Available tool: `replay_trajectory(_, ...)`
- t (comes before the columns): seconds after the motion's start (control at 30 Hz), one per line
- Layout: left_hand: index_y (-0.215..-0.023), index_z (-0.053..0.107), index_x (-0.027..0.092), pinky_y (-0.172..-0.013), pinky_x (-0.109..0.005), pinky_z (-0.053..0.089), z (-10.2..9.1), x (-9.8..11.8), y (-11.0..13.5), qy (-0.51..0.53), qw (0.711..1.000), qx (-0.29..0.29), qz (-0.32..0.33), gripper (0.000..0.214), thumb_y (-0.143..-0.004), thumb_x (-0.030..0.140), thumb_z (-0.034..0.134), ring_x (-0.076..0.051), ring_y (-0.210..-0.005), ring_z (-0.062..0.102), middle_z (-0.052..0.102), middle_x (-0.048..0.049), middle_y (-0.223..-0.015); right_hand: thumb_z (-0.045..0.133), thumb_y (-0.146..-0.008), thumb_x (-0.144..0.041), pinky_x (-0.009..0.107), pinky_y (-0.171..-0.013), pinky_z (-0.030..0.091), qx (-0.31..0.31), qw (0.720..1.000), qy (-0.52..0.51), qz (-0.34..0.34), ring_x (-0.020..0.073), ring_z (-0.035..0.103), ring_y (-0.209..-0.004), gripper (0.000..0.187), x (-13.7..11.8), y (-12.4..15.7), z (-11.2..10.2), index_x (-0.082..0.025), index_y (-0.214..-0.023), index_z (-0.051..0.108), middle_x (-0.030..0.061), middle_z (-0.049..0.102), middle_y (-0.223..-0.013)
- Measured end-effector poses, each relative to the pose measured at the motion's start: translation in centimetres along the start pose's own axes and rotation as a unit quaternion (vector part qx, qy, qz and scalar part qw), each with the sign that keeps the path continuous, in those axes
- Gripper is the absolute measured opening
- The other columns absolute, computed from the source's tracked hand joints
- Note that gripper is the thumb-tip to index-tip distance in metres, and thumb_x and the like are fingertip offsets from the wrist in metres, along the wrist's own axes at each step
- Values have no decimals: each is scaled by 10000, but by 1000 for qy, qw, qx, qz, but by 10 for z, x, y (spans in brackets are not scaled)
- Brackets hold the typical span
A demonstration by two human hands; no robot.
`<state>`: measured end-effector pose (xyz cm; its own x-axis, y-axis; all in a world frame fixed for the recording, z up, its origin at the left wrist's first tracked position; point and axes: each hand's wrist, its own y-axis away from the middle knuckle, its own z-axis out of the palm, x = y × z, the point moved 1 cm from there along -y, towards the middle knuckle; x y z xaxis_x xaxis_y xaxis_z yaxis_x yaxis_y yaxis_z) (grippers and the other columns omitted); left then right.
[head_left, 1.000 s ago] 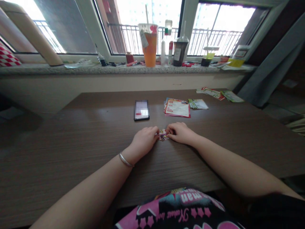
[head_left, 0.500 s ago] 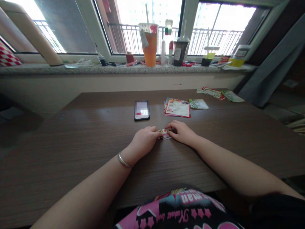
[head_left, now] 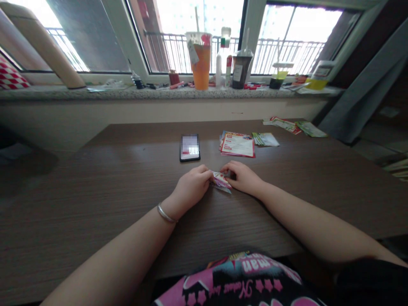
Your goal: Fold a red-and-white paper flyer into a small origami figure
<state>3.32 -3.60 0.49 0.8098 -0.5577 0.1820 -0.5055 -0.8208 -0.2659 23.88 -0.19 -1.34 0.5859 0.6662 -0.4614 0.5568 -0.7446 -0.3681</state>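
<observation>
Between my hands is a small piece of colourful printed paper point(head_left: 222, 180), pink, red and white, with folded layers that stand slightly apart. My left hand point(head_left: 195, 183), with a silver bracelet at the wrist, pinches its left end. My right hand point(head_left: 242, 177) has its fingers curled round the right end, thumb against the paper. Its exact folds are too small to make out. Just beyond my left hand lies a phone point(head_left: 190, 148) with a lit screen. Past my right hand is a stack of printed sheets point(head_left: 238, 144) with red borders.
Green-and-white papers point(head_left: 265, 139) lie right of the stack, with more leaflets point(head_left: 287, 124) at the table's far right corner. On the windowsill point(head_left: 153, 92) stand an orange drink cup point(head_left: 201, 63), a clear bottle point(head_left: 222, 63), a dark cup point(head_left: 241, 70) and small items. A grey curtain point(head_left: 360, 97) hangs at right.
The paper, flatter before, now tilts up in my fingers, and a loose lower layer sticks out toward me. Both hands have stayed almost in place. The phone and stacks have not moved.
</observation>
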Motion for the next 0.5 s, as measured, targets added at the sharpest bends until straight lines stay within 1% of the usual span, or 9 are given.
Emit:
replay_trajectory(0.13, -930, 640, 191, -825, -291, 483, -1, 2, 0, 16, 1000, -8, 7, 150, -880, 161, 502, -182, -925, 592, 614, -59, -994, 664, -793, -220, 298, -790, 439, -10, 1000, -5, -22, 179, 576, -863, 197, -1, 0, -1, -181, -986, 656, 56, 661, -939)
replay_trajectory(0.27, -896, 618, 182, -780, -298, 485, -2, 4, 0, 1, 1000, 6, 0, 129, -894, 209, 492, -187, -866, 589, 609, -62, -938, 611, -812, -129, 331, -843, 435, -15, 999, 17, -37, 196, 585, -923, 192, 3, -1, 2, -187, -980, 682, 66, 691, -963)
replay_trajectory(0.37, -926, 608, 189, -774, -308, 482, -3, 3, 0, -1, 1000, 18, -3, 128, -898, 230, 490, -193, -857, 586, 612, -57, -926, 586, -823, -93, 334, -848, 426, -23, 998, 31, -54, 189, 590, -908, 186, 3, -1, 3, -192, -935, 696, 55, 703, -925)
replay_trajectory(0.5, -963, 622, 191, -843, -333, 473, -3, 2, 0, 8, 1000, 11, 2, 136, -886, 229, 516, -205, -917, 587, 632, -63, -965, 597, -856, -153, 324, -821, 420, -41, 995, 42, -86, 174, 582, -853, 122, -1, -1, 1, -196, -903, 702, 47, 692, -872)
